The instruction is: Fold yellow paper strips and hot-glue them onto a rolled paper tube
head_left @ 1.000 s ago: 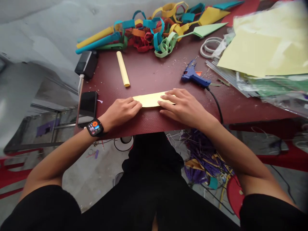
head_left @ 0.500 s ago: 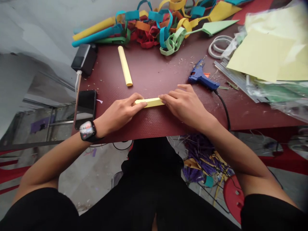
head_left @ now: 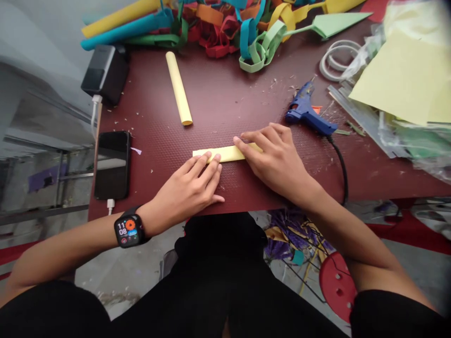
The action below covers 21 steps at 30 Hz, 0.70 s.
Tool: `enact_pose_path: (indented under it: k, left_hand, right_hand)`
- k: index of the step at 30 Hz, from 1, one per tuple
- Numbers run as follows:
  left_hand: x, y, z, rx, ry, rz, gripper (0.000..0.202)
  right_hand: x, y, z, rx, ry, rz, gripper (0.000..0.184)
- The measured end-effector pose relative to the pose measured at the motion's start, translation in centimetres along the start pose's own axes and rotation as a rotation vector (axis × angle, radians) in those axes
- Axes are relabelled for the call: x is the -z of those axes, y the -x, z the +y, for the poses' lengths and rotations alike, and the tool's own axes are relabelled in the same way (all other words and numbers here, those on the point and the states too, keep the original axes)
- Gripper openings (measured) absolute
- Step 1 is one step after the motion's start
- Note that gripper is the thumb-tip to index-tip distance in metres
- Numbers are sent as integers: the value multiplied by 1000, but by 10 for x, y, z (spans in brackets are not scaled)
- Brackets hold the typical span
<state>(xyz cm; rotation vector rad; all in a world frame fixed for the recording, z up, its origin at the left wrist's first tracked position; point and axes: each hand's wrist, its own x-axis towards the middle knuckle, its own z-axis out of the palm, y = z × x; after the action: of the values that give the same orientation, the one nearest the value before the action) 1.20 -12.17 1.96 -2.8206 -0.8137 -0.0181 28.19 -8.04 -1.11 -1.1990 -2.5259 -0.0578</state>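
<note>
A folded strip of pale yellow paper lies flat on the dark red table near its front edge. My left hand is open, its outstretched fingertips pressing down on the strip's left part, with the thumb apart on the table. Over the strip's right part rests my right hand, fingers apart and slightly bent, touching the paper from above. Part of the strip is hidden under this hand. Beyond the left hand, a rolled tube of pale yellow paper lies by itself.
A blue glue gun with a black cord lies to the right. Colourful paper chains and rolled paper line the back. At left are a phone and a black charger block. Yellow sheets and plastic bags lie at far right.
My left hand has gone from pinching the strip to lying flat on it. The right fingers have loosened and moved along it. The strip now looks flatter; the view has shifted closer.
</note>
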Motion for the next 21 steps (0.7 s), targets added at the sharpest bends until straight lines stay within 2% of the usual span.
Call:
enact_pose_path:
  k: [4, 7, 13, 21]
  left_hand:
    - [-4, 1, 0, 10, 5, 14, 79]
    - [-7, 1, 0, 13, 23, 44, 81]
    - [-9, 2, -2, 22, 59, 59, 83]
    - [-9, 5, -2, 42, 105, 67, 84]
  right_hand:
    - [0, 1, -2, 249, -10, 138, 39]
    - [1, -1, -6, 394, -8, 135, 35]
    - [2, -1, -8, 391, -31, 59, 46]
    - [4, -1, -8, 360, -115, -5, 50]
